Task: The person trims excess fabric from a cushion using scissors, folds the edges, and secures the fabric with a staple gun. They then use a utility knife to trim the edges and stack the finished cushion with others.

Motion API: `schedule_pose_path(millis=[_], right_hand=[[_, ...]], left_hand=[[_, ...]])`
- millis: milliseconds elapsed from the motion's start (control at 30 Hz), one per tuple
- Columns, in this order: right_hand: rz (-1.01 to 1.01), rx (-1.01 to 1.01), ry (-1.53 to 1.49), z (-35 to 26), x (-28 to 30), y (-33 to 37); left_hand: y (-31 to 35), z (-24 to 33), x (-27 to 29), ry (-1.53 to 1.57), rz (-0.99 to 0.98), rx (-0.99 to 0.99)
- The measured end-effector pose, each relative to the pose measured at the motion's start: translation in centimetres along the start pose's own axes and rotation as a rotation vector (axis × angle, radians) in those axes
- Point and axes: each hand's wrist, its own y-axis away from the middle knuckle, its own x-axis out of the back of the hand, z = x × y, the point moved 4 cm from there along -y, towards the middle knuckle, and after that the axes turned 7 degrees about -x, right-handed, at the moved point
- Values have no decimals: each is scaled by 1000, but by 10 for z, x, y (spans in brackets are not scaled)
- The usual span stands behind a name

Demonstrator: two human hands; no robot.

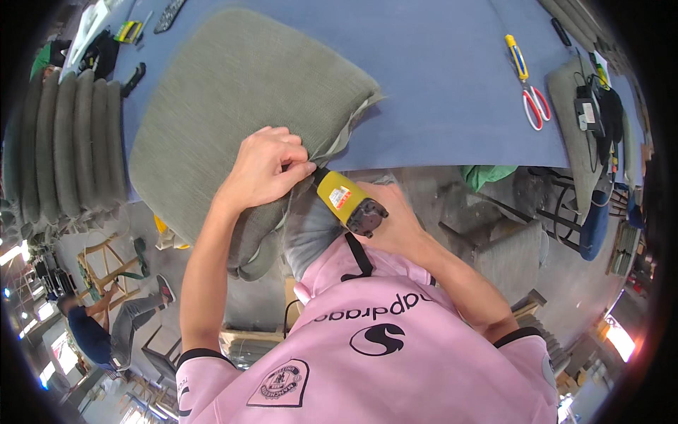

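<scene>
One large grey-green cushion (233,92) fills the upper left-centre of the frame, lying on the blue surface (452,106) with its lower part jutting past the near edge. That edge runs across the middle of the frame, and a broad stretch of blue spans from the cushion to the red-and-white scissors (528,95) at upper right, with a yellow-handled tool (518,56) just above them. On the far left, a row of padded grey pieces (67,141) bounds the room on that side; at the right rim sits another grey-green cushion (571,120).

Left of centre, the left hand (272,166) rests on the cushion's lower right border, its fingers curled almost closed, thumb and forefinger pinching the loose fabric there. At the frame's centre, the right hand (397,215) grasps a yellow-and-black power tool (339,194); its fingers are mostly hidden behind the body, so how tightly they wrap cannot be told. The tool's dark nose points up-left, close by the left thumb; whether it touches the fabric is unclear.
</scene>
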Motion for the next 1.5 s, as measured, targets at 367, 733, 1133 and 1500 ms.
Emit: schedule_pose_path(millis=[367, 733, 1133, 1500], right_hand=[[-52, -43, -106, 4, 30, 1], [-49, 50, -103, 3, 6, -8], [-113, 37, -120, 12, -2, -13], [61, 38, -89, -7, 11, 12]], left_hand=[[-14, 41, 11, -340, -97, -41], [-13, -10, 11, -12, -204, -48], [-15, -7, 7, -20, -145, -31], [-1, 35, 15, -353, -140, -68]])
